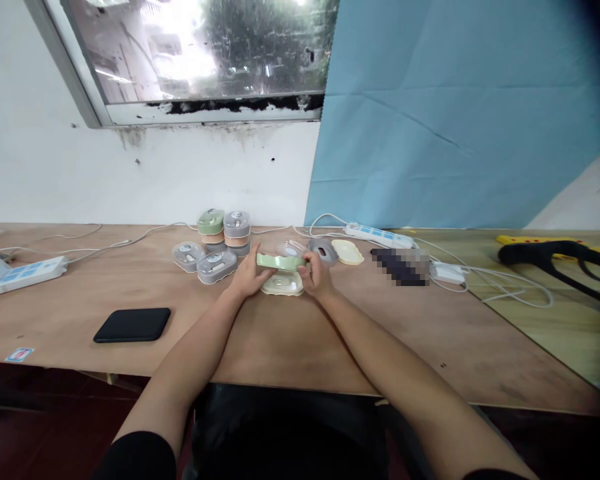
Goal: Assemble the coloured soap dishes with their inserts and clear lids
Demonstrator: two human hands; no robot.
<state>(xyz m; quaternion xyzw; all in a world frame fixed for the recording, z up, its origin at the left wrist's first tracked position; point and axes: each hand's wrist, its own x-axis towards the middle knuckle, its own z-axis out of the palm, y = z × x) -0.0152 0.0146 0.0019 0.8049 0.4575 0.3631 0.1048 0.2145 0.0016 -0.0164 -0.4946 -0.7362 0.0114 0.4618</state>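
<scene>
Between my hands a pale green plastic tray-like piece [281, 262] with a wavy edge is held up, tilted. My left hand [250, 275] grips its left end, and my right hand [318, 276] has its fingers closed on the right end. Just beneath it, a cream oval plastic piece [283, 287] with a recessed middle lies on the table, partly covered by the green piece and my fingers. Behind my hands sit a clear plastic piece [291, 248], a grey oval piece [323, 251] and a cream oval lid-like piece [348, 252].
Left of my hands, several lidded oval boxes stand together, including a green-topped stack [211, 222] and a grey box [218, 267]. A black phone-like slab [133, 325] lies front left. Power strips [380, 235] with white cables run along the back; a black strap-like object [555, 257] lies right.
</scene>
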